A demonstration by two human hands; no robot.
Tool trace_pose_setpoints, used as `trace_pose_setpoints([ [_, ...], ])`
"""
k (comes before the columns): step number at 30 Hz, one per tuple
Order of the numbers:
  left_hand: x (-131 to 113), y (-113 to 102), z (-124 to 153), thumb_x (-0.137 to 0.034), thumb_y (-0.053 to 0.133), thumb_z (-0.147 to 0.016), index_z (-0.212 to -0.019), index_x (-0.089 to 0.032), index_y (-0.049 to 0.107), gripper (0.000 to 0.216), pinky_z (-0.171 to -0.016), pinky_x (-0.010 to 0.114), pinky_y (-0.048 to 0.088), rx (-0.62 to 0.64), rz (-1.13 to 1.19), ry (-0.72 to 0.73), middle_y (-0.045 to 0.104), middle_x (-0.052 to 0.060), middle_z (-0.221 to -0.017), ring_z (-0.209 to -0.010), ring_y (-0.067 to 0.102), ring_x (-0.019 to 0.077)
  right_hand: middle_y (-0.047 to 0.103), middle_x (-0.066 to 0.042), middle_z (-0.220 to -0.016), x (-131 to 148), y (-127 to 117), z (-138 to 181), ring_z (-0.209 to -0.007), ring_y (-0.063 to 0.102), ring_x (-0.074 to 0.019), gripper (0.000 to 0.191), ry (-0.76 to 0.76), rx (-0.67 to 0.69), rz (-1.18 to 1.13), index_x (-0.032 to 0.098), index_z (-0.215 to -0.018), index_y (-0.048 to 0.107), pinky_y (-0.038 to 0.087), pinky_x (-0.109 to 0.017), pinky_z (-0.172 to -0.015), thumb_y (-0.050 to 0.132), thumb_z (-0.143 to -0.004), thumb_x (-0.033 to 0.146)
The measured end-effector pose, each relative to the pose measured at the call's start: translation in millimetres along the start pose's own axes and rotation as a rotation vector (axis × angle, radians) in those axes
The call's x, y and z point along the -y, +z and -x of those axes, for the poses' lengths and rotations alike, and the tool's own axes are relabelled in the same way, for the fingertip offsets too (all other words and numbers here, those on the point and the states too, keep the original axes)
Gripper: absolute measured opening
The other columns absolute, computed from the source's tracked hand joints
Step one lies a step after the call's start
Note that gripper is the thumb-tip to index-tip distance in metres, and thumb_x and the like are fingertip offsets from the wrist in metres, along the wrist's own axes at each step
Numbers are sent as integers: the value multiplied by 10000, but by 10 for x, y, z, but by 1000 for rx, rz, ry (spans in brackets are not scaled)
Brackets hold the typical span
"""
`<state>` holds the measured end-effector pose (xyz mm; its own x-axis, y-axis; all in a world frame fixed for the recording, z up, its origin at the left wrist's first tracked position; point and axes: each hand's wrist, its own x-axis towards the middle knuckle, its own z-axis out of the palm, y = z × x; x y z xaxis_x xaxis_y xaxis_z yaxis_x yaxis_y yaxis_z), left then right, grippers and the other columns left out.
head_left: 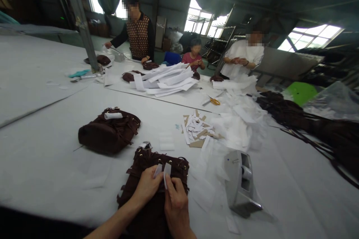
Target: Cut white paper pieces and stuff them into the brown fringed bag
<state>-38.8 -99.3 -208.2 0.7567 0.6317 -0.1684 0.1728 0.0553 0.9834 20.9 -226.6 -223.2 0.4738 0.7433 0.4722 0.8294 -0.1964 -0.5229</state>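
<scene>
A dark brown fringed bag point(146, 205) with metal eyelets lies in front of me on the white table. Over its upper part, my left hand point(148, 183) pinches one end of a white paper strip point(167, 169). My right hand point(176, 198) grips the other side of that strip, thumb and fingers closed. Both hands almost meet above the bag's eyelets. Part of the strip is hidden behind the fingers. Another brown bag point(98, 134), with a white roll point(113, 115) on top, rests farther left.
A grey tape dispenser point(234, 179) stands at right beside crumpled clear plastic. Beyond lie paper and cardboard scraps point(198, 129), orange-handled scissors point(214, 101) and a stack of white paper point(168, 78). Brown straps point(314, 127) heap at far right. Several people work across the table near a metal post point(81, 22).
</scene>
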Motion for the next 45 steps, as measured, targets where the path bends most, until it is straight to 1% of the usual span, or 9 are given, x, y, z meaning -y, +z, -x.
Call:
trace_pose_setpoints([
  [12,-85,-43,61,-575,567,-712,-662,-149,544,429,-538,238,339,63,127,-79,504,-8,-611,-570,428,133,556,-118,-1059,248,-214,-113,-992,530,-247,543,62,273,-116,163,-1267,520,473,-411,-895,508,-730,84],
  [15,-47,-46,56,-604,521,-740,-669,-146,534,463,-500,233,297,70,101,-63,464,-23,-569,-523,389,118,617,-81,-884,189,-266,-186,-794,592,-183,270,389,212,-422,155,-992,664,502,-307,-734,484,-835,281],
  [18,-53,-97,75,-588,512,-768,-700,-139,557,456,-494,237,291,100,40,-21,478,-20,-574,-518,387,118,536,-6,-499,52,-232,-302,-408,460,-96,455,797,188,-609,129,-690,621,356,-217,-407,441,-849,515],
  [20,-94,-154,107,-557,520,-786,-705,-144,565,423,-509,238,314,134,3,15,516,-7,-609,-543,418,125,456,46,-405,9,-183,-393,-310,350,-56,456,900,280,-727,145,-619,558,230,-192,-332,525,-781,570],
  [27,-236,-350,180,-420,567,-811,-942,-186,490,279,-602,247,408,198,-59,52,613,-1,-740,-662,553,156,378,102,-381,126,-2,-584,-288,205,-21,410,957,435,-1036,187,-588,452,101,-189,-319,663,-665,529],
  [31,-207,-307,295,-440,671,-727,-970,-168,507,400,-640,247,437,60,188,-167,634,44,-862,-759,598,163,373,98,-393,118,129,-555,-328,235,-28,385,940,327,-1078,167,-610,495,147,-196,-355,659,-661,512],
  [37,-192,-86,479,-554,688,-666,-1097,-216,521,573,-533,231,435,33,601,-485,620,6,-768,-544,593,110,547,23,-586,123,245,-520,-505,463,-94,446,924,230,-1128,152,-701,541,366,-224,-470,705,-587,551],
  [41,-106,39,395,-629,690,-606,-938,-170,607,573,-486,216,415,-115,653,-376,613,22,-718,-511,545,92,477,54,-538,100,270,-523,-462,395,-72,445,904,198,-1099,169,-674,512,319,-208,-436,703,-587,561],
  [45,102,61,321,-808,513,-609,-683,-185,626,637,-416,294,376,-141,297,-170,593,48,-574,-438,507,161,376,61,-434,58,317,-540,-390,317,-72,451,868,281,-998,201,-541,447,246,-222,-391,605,-580,621],
])
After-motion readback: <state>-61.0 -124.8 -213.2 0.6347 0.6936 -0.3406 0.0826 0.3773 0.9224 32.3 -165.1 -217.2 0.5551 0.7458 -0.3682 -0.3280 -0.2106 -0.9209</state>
